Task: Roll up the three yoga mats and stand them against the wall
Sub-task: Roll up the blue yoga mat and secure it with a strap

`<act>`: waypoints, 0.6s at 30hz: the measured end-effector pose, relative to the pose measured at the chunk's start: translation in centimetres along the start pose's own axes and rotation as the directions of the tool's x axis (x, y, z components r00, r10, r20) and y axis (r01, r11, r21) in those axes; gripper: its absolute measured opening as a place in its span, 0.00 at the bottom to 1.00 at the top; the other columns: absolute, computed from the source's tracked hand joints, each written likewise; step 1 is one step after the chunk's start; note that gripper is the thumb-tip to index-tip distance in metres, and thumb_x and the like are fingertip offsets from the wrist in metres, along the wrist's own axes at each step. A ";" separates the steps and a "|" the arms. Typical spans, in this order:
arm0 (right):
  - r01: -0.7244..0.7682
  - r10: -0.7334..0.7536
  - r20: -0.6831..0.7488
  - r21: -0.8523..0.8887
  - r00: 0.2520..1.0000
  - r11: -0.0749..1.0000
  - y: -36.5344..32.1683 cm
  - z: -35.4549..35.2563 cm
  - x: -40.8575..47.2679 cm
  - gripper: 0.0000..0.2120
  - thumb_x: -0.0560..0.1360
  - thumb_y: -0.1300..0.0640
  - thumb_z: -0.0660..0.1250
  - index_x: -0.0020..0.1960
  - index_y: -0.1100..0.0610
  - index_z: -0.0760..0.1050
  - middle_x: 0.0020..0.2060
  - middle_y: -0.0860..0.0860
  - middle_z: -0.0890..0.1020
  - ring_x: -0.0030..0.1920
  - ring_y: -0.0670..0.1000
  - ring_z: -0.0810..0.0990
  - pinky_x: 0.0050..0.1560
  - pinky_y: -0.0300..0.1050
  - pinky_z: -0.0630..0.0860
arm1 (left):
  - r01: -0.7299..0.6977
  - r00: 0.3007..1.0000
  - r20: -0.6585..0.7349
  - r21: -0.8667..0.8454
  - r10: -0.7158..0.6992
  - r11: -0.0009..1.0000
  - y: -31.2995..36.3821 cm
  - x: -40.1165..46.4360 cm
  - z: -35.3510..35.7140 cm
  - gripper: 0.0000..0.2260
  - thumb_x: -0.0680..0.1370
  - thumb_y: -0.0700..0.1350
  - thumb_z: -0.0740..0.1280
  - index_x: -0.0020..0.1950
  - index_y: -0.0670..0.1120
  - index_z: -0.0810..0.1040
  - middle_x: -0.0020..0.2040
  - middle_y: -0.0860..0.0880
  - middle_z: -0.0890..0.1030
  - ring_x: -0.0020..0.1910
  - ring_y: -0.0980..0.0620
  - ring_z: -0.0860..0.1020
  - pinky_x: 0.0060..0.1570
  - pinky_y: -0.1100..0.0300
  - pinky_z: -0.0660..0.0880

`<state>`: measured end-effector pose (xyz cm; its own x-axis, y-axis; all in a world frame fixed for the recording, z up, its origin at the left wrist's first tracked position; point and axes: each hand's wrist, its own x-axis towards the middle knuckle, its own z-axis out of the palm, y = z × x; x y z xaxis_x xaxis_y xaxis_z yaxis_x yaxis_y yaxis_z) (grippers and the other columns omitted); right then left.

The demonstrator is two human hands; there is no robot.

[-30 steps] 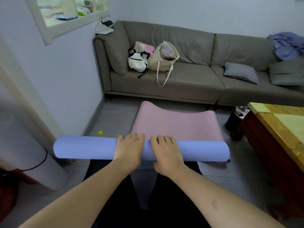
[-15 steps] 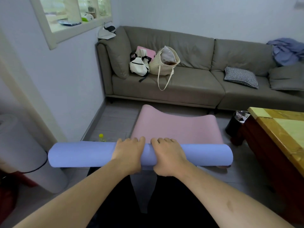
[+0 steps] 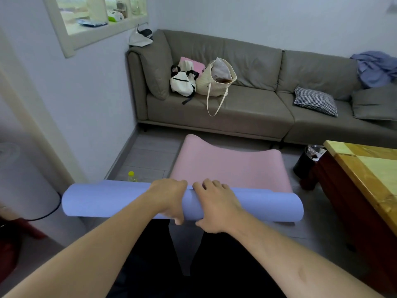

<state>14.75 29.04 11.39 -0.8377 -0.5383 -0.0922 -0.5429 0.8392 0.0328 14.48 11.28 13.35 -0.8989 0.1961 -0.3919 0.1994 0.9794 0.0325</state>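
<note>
A rolled blue yoga mat [image 3: 111, 200] lies crosswise in front of me, held off the floor at about knee height. My left hand [image 3: 169, 197] and my right hand [image 3: 216, 206] grip it side by side at its middle, fingers over the top and thumbs underneath. Behind it a pink yoga mat [image 3: 227, 166] lies flat on the grey tiled floor, its far edge curled up near the sofa. A third mat is not in view.
A grey sofa [image 3: 247, 108] with bags and cushions lines the back wall. A wooden table [image 3: 365, 175] stands at the right, a black bin [image 3: 307, 162] beside it. A small yellow-capped bottle [image 3: 131, 175] stands near the left wall [image 3: 90, 108]. A white cylinder [image 3: 19, 181] stands at far left.
Both hands have curled round the blue roll, thumbs now beneath it, and lifted it slightly. The camera has tilted up a little.
</note>
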 end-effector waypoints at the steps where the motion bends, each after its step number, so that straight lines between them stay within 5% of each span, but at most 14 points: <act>1: 0.002 -0.002 -0.026 -0.022 1.000 1.000 -0.1 0.7 -0.3 0.38 0.67 0.44 0.78 0.70 0.52 0.63 0.58 0.51 0.74 0.56 0.58 0.75 0.56 0.53 0.71 | -0.005 1.000 -0.005 0.006 0.005 1.000 0.0 0.0 -0.1 0.30 0.64 0.57 0.80 0.56 0.51 0.67 0.44 0.55 0.75 0.43 0.50 0.77 0.44 0.54 0.78; 3: -0.017 0.014 -0.053 -0.041 0.998 0.999 -0.2 1.3 -0.6 0.36 0.68 0.47 0.76 0.70 0.53 0.64 0.57 0.52 0.75 0.56 0.58 0.76 0.56 0.52 0.69 | 0.003 0.998 -0.060 0.001 -0.003 1.000 0.3 -0.2 0.4 0.30 0.65 0.57 0.79 0.57 0.51 0.66 0.46 0.54 0.75 0.45 0.49 0.77 0.45 0.54 0.76; 6: -0.041 0.041 -0.059 0.007 0.997 0.999 0.0 0.8 0.0 0.33 0.66 0.48 0.75 0.67 0.52 0.66 0.54 0.51 0.78 0.53 0.58 0.78 0.52 0.51 0.70 | 0.032 0.947 -0.321 0.110 0.005 0.993 0.8 -0.7 3.4 0.32 0.67 0.58 0.77 0.63 0.50 0.66 0.54 0.51 0.75 0.55 0.47 0.77 0.56 0.51 0.71; 9: -0.036 0.037 -0.034 0.037 0.999 0.999 0.1 0.5 0.5 0.32 0.65 0.47 0.76 0.64 0.52 0.68 0.53 0.51 0.79 0.52 0.57 0.79 0.52 0.52 0.73 | 0.077 0.870 -0.491 0.208 0.036 0.975 1.2 -0.7 6.1 0.35 0.60 0.51 0.82 0.61 0.47 0.71 0.50 0.48 0.78 0.48 0.45 0.78 0.52 0.50 0.72; 13: -0.024 0.028 -0.088 0.052 0.996 0.998 0.2 1.3 0.2 0.33 0.65 0.47 0.76 0.66 0.52 0.69 0.54 0.51 0.78 0.53 0.57 0.78 0.54 0.51 0.73 | 0.086 0.917 -0.398 0.189 -0.003 0.978 1.2 -0.5 4.7 0.28 0.72 0.51 0.75 0.68 0.49 0.67 0.60 0.50 0.76 0.60 0.46 0.77 0.60 0.51 0.69; 18: -0.007 -0.008 -0.222 -0.066 0.975 0.998 0.0 3.2 -0.1 0.36 0.60 0.50 0.78 0.65 0.56 0.70 0.50 0.53 0.77 0.47 0.57 0.77 0.47 0.53 0.75 | -0.008 0.949 -0.314 0.089 0.036 0.996 0.0 0.2 2.9 0.26 0.69 0.54 0.77 0.59 0.51 0.68 0.57 0.52 0.79 0.55 0.48 0.81 0.50 0.53 0.70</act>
<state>15.03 29.34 8.26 -0.8257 -0.5487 0.1310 -0.5399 0.8359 0.0989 15.42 11.19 10.56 -0.9682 0.2365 -0.0820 0.2407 0.9695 -0.0463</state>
